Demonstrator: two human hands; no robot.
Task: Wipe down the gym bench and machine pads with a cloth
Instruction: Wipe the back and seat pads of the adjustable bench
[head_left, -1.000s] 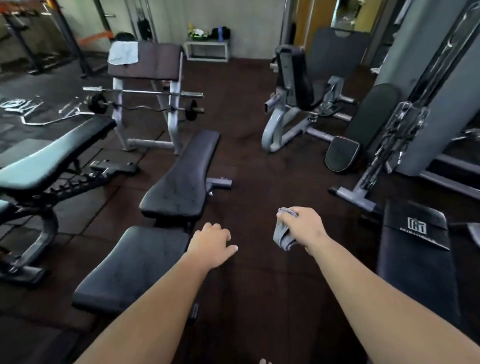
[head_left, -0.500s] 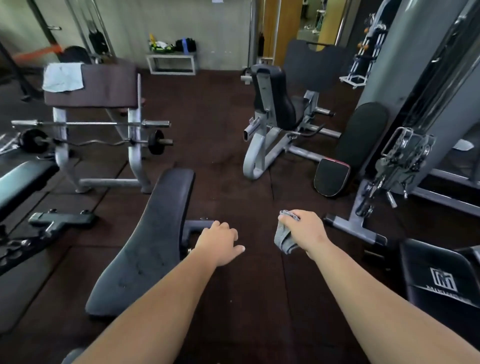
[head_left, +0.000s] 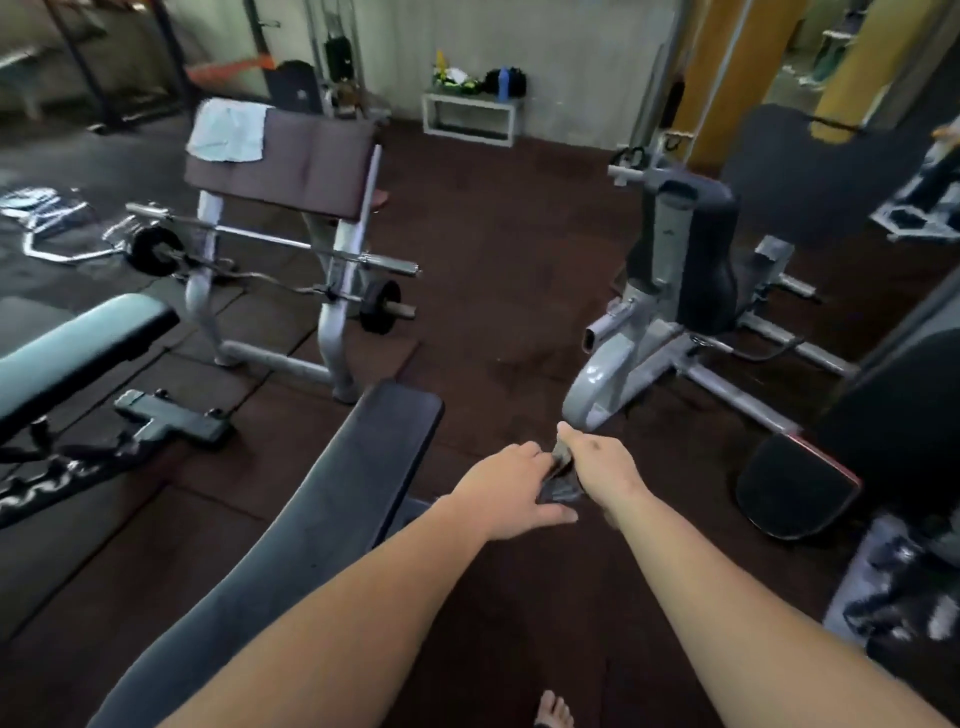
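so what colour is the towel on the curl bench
Pale bluish white, the towel draped on the brown pad; head view.

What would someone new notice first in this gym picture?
At centre, the left hand and right hand hold a dark grey cloth between them, just right of the long black bench. Behind on the left, a pale towel lies draped over a brown curl pad.
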